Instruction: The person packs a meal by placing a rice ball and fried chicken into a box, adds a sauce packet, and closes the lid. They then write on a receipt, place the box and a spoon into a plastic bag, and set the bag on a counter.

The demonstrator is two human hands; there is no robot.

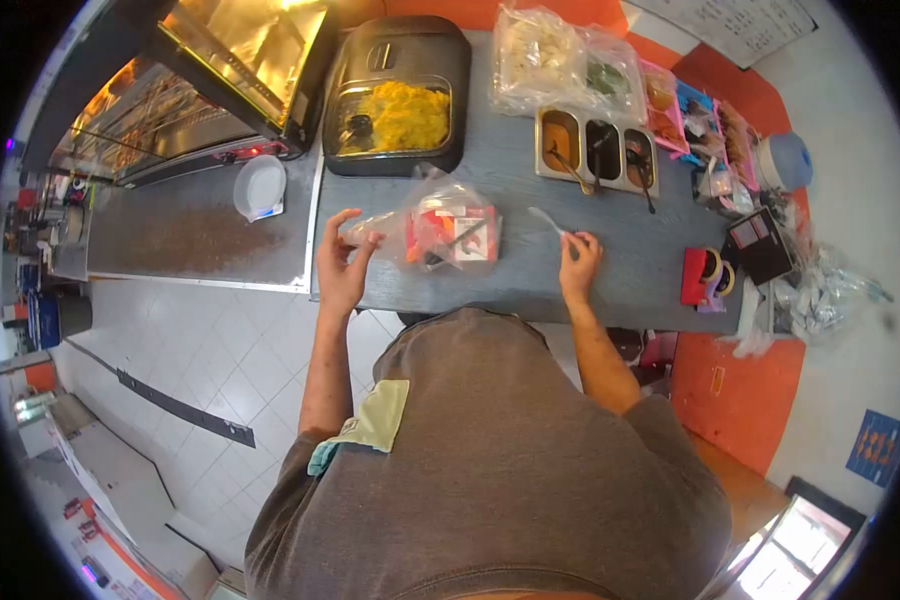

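Note:
My left hand [348, 255] touches the left side of a clear plastic bag [388, 232], its thumb and fingers spread around a fold of it. Inside or under that bag lies a red and white box [462, 235]. To the right of the box, my right hand [578, 262] pinches the end of a small pale plastic utensil [545, 218], which looks like a fork or spoon. Behind my right hand stands a metal holder with three sauce pans [600, 150] and spoons.
A black warmer with yellow food [400, 115] stands behind the box. At the left are a glass display heater [220, 80] and a white bowl [261, 186]. Tape rolls [712, 270], a black box [760, 245], and bagged food [540, 62] are at the right and back.

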